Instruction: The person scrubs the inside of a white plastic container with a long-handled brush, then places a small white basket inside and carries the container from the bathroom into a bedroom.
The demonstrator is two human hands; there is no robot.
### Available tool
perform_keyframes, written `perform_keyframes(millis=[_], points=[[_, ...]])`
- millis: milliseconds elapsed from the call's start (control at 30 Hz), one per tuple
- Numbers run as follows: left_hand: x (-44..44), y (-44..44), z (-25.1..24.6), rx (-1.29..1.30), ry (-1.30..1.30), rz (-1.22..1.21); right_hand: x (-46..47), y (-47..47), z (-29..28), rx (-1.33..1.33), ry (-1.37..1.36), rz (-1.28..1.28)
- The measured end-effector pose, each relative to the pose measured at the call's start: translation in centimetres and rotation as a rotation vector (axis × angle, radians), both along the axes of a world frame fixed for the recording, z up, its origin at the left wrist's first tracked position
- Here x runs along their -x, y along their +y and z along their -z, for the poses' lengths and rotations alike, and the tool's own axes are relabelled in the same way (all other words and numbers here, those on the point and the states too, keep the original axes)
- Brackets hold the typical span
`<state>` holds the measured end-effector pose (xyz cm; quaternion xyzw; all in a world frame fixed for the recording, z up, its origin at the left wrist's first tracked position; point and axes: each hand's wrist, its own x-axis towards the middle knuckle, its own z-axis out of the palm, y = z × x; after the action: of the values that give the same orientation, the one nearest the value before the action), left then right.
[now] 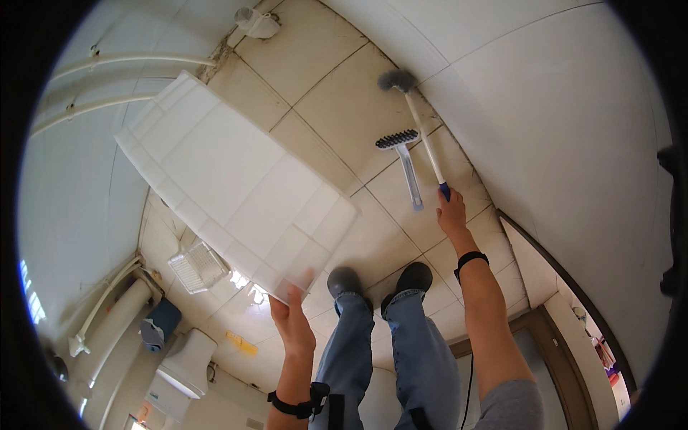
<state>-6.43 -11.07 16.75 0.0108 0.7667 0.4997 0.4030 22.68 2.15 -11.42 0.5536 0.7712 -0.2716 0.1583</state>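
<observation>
My left hand [293, 328] grips the near corner of a large, white, translucent plastic box [231, 166], which is tilted across the left side of the view. Its panels show ribs, and some fingers appear blurred through the plastic. Over on the right, my right hand [452, 215] is closed around the blue grip of a long-handled brush [424, 134]. That brush has a white shaft and a round grey bristle head close to the wall. Beside it on the tiles lies a scrub brush [410, 174] with dark bristles and a grey-white handle.
A white plastic basket [199, 267] and a yellow object [242, 342] are on the wet tiled floor at left. Beyond them stand a blue bin [161, 324] and white pipes [107, 317]. A white drain fitting [258, 22] stands at the far corner. A wall [537, 107] borders the right.
</observation>
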Motion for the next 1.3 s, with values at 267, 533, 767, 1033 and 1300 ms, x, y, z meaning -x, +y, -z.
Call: perform_keyframes(millis=[267, 533, 767, 1033, 1300], points=[[4.0, -1.3, -3.4, 0.119, -0.048, -0.092, 2.3, 0.9, -13.2, -0.114, 0.179, 0.091], [12.3, -2.7, -11.9, -0.011, -0.049, -0.03, 5.4, -1.1, -36.7, -0.032, 0.528, 0.22], [15.8, -7.5, -22.2, -0.123, -0.163, -0.176, 12.8, 2.9, -57.5, -0.098, 0.571, -0.037], [16.3, -6.1, -34.8, -0.226, -0.35, -0.207, 28.0, 6.4, -80.2, -0.457, 0.452, -0.344], [19.1, -2.8, -43.4, -0.503, -0.34, -0.101, 43.6, 7.2, -89.7, -0.593, 0.507, -0.574]])
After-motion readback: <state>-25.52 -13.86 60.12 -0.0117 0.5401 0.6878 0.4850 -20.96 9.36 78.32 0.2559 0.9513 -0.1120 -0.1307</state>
